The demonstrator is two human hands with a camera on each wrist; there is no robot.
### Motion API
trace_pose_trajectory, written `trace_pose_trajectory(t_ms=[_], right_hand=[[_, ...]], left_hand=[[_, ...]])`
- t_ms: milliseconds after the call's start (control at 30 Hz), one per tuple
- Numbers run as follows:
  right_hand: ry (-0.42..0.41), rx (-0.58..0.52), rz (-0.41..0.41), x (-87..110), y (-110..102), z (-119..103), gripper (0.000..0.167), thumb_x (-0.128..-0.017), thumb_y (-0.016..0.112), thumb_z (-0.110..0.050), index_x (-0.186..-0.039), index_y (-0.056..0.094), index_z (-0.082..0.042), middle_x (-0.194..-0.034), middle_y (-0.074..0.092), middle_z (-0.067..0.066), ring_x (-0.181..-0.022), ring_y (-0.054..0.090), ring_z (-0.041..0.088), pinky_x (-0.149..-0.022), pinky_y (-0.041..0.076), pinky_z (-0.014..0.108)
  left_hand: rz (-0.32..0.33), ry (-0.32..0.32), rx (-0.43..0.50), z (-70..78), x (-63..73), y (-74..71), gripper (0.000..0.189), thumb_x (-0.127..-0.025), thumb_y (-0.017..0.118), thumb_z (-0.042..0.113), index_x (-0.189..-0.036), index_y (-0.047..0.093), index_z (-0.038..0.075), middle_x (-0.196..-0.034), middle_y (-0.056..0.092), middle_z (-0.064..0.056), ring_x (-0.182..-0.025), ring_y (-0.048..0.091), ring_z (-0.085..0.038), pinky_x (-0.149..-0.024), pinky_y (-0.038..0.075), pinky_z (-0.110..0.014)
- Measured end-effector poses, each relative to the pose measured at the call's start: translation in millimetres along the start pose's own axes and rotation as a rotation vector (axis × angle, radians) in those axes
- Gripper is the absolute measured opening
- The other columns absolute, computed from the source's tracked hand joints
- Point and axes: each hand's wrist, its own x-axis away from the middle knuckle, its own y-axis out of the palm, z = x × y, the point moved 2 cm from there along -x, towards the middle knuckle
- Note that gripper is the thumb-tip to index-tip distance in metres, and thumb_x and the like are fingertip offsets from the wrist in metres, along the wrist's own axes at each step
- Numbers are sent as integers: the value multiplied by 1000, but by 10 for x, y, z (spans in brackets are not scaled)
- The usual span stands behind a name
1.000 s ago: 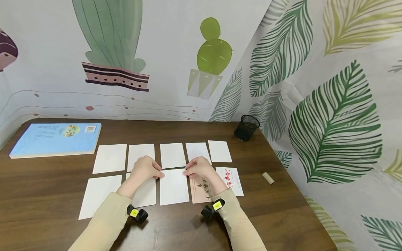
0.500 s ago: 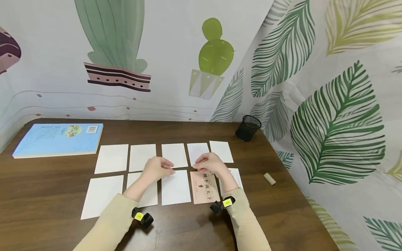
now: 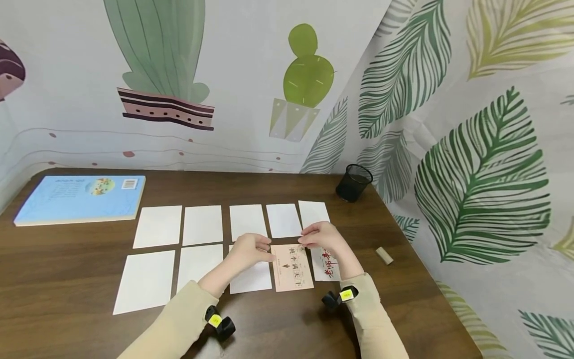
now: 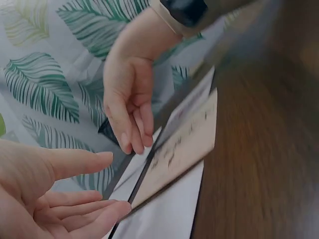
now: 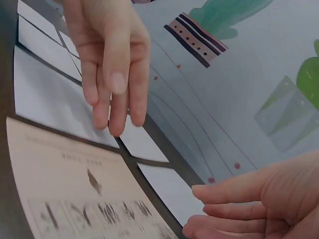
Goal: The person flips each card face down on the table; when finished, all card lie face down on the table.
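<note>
In the head view my left hand (image 3: 251, 251) is over the top of a white card (image 3: 251, 277), its fingertips close to the upper left corner of a pink card (image 3: 293, 276) printed with Chinese characters. Thumb and fingers are apart with nothing between them, as the left wrist view shows. My right hand (image 3: 325, 236) hovers near the pink card's upper right corner, fingers relaxed and holding nothing. Partly beneath it lies a white card with red writing (image 3: 324, 269). Whether any fingertip touches a card, I cannot tell.
Two rows of cards lie on the brown table (image 3: 251, 329), with blank white cards (image 3: 157, 227) behind and at left. A blue book (image 3: 80, 199) is at back left. A black mesh pen holder (image 3: 354, 183) and a small beige block (image 3: 384, 256) are at right.
Both hands have moved right, from the upper corners of the white card in the front row to those of the pink card. The pink card, partly covered before, now shows almost fully.
</note>
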Motion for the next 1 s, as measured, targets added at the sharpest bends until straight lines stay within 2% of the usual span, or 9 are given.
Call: trace_pose_trajectory(t_ms=[167,333,533,700,1000], right_hand=[[17,14,28,75,-92,69,30,-84,74,-9,-110,70,6,-102,72,18,-84,71,19,-81,60,34],[6,19,-13,126,-62,89,31,-86,71,-6,-114,68,8,-107,72,22,-91,72,23,-83,59,36],[-26,5,-43,147,-10,99,31,-88,67,-2,-116,66,10,-110,71,24,-96,71,26,-84,59,38],[-48,-10,-89,163,0,94,32,-89,65,-1,-118,63,13,-112,69,26,-96,71,27,-85,59,38],[-17,-88,-76,172,-8,108,38,-88,66,-1,-122,56,13,-113,65,26,-95,68,23,-91,57,41]], left_hand=[[-26,4,41,80,-9,85,47,-79,78,10,-121,64,-7,-109,72,-19,-105,68,-32,-91,56,-43],[-47,-22,50,83,-31,150,50,-80,77,12,-124,62,-6,-115,69,-21,-110,65,-35,-95,53,-46],[-60,-43,60,86,-35,189,50,-80,77,11,-123,61,-8,-116,67,-22,-111,64,-37,-93,54,-46],[-53,-35,54,77,-28,196,50,-80,77,11,-123,61,-9,-116,68,-23,-111,64,-37,-94,53,-46],[-45,-30,75,75,-6,215,47,-79,76,8,-120,62,-9,-115,68,-22,-111,64,-36,-96,52,-47]])
